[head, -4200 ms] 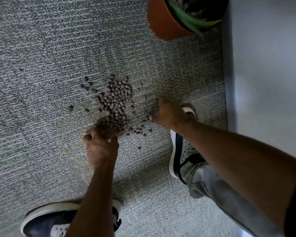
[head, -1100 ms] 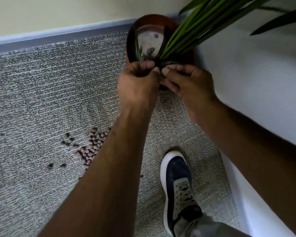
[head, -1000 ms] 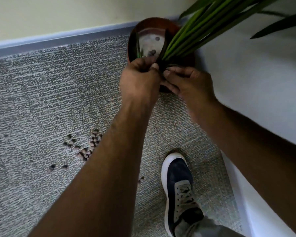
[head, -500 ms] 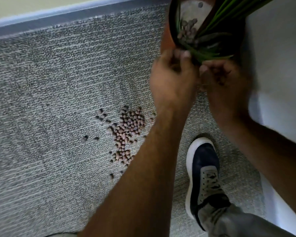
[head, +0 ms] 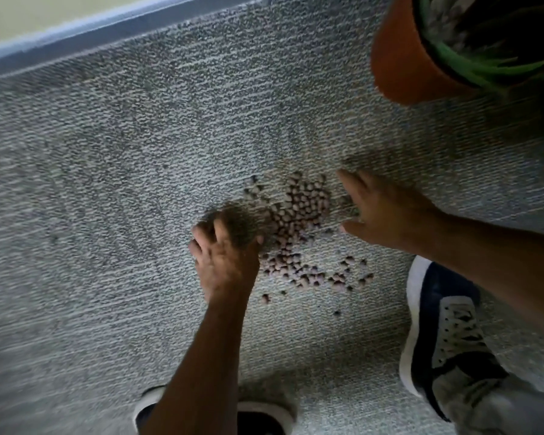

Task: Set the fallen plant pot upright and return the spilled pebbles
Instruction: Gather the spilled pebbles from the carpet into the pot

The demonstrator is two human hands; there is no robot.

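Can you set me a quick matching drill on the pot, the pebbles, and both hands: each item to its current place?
Items:
1. plant pot
2. pebbles
3. left hand
4. right hand

Places:
A. left edge of the pile
B. upright, top right, near the wall
C. spilled on the carpet
D. right edge of the pile

Pairs: 1-B, 2-C, 3-A, 4-D

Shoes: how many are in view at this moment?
2. One shoe stands on the carpet at lower right, beside the scattered pebbles. The other shoe sits at the bottom edge, partly hidden behind the left forearm.
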